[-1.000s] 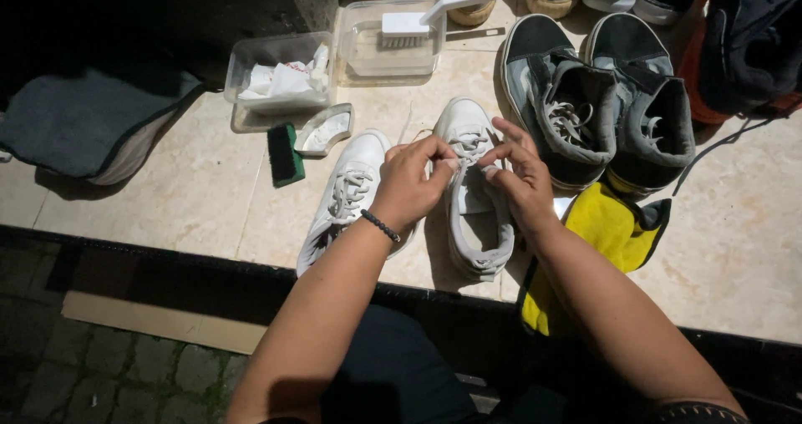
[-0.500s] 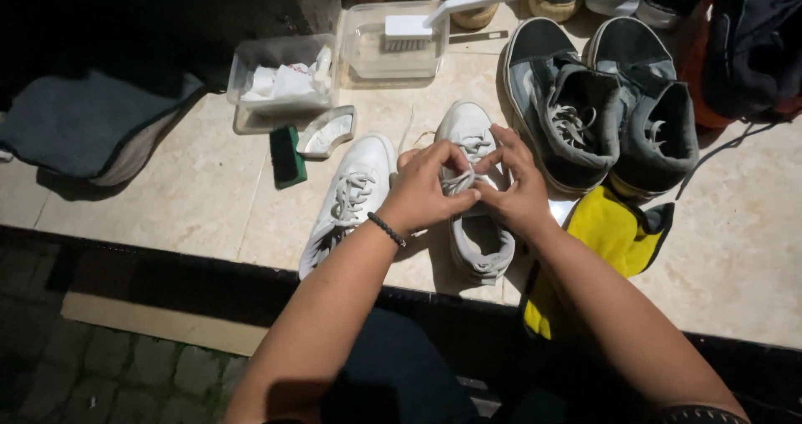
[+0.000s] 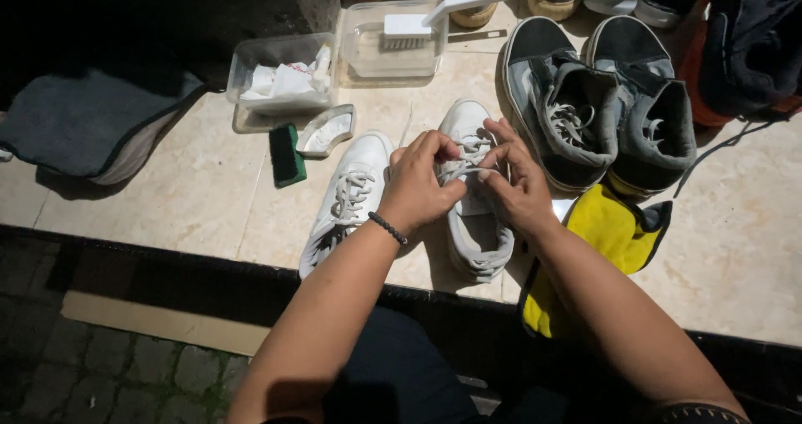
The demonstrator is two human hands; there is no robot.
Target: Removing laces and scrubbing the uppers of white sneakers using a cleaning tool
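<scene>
Grip: the left hand (image 3: pixel 422 182) and right hand (image 3: pixel 516 186) both pinch the white lace (image 3: pixel 464 169) of the right white shoe (image 3: pixel 472 198), fingertips meeting over its tongue; which strand each hand holds is probably too fine to tell.
Left hand: fingers curled tight on the lace, a dark bead bracelet (image 3: pixel 388 228) at the wrist.
Right hand: thumb and forefinger closed on the lace, the other fingers spread over the shoe's far end.
Held shoe: flat on the pale tiled ledge (image 3: pixel 167 207), toe pointing far, heel at the near edge.
Second white shoe (image 3: pixel 347 203): just left of it, laced, toe far.
Right: a yellow cloth (image 3: pixel 606 232) beside the right wrist; a pair of grey shoes (image 3: pixel 601 115) farther off.
Left: a green block (image 3: pixel 286 154) and a white insole (image 3: pixel 327 132).
Far: a clear tub of white rags (image 3: pixel 280 81), and a second tub (image 3: pixel 388 48) with a white brush (image 3: pixel 443 15) across it.
Far left: a grey mat (image 3: pixel 83 123).
</scene>
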